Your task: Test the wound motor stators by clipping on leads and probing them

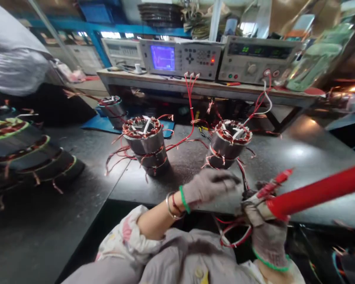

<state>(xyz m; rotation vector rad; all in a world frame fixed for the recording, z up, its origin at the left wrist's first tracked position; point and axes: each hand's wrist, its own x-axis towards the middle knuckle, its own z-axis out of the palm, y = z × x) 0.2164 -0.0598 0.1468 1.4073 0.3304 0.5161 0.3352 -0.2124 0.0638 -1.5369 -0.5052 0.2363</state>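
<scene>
**Probe in right hand, leads under left**

The black bench (298,157) is carrying two wound stators, well apart: one left (146,144), one right (230,144), with red leads running up to the testers (180,57) on the shelf behind. Your right hand (266,228), gloved, is closing tight around the red probe (313,193), tip pointing left. Your left hand (210,185), gloved, is lying loosely curled over the leads (242,177) just below the right stator; whether it's gripping them, can't tell.
</scene>
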